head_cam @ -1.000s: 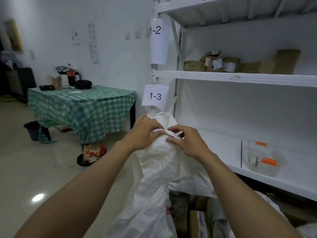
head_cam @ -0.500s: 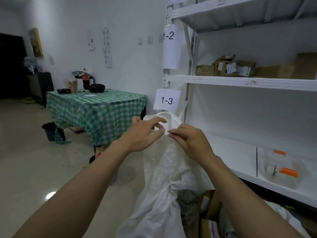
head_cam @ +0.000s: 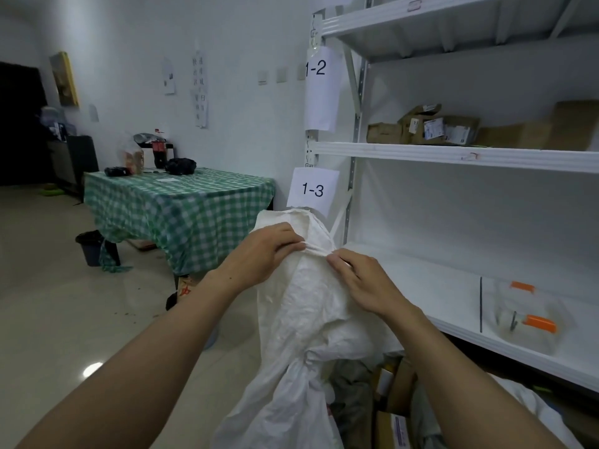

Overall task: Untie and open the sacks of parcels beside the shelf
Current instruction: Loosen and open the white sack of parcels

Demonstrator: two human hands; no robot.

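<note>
**Fingertips have closed on the tie: sack still bound**

Half a second back the left fingers were spread loosely at the top of the sack. Now the left hand [head_cam: 265, 254] pinches one side of the tie [head_cam: 317, 251] and the right hand [head_cam: 361, 280] pinches the other. The twisted white strip runs taut between the two sets of fingertips. The view has also swung a little, so the sack [head_cam: 304, 312] sits nearer the middle.

The sack is white woven plastic, held up in front of the person and just beside the corner post of the shelf [head_cam: 453, 155], below the paper label reading 1-3 [head_cam: 312, 189]. Its mouth flares in a crumpled ruff above the hands. Its body hangs down and is gathered again lower, falling among cardboard boxes [head_cam: 393, 384] on the floor.

Judging by the strip still cinched round the neck, the knot is being worked and is not yet out — the opening itself has not begun. A loose tail of the strip rises toward the post.

Further off are brown parcels [head_cam: 437, 128] on the middle shelf, a clear tub with orange parts [head_cam: 526, 315] on the lower one, and a table under a green checked cloth [head_cam: 178, 205] to the left.
</note>
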